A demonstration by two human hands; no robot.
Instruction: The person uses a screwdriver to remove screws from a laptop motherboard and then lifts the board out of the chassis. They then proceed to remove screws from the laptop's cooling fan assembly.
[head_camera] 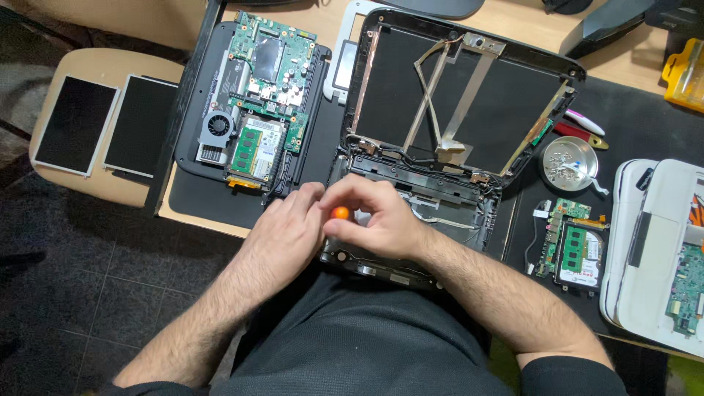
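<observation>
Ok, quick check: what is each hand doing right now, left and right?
Left hand: fingers curled beside the orange-capped tool; whether it grips anything cannot be told.
Right hand: closed on the orange-capped tool, over the opened laptop shell.

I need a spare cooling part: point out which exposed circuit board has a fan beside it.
The green board in the opened black laptop base left of the hands; its round grey fan sits at its lower left. The small board on the right has none.
</observation>
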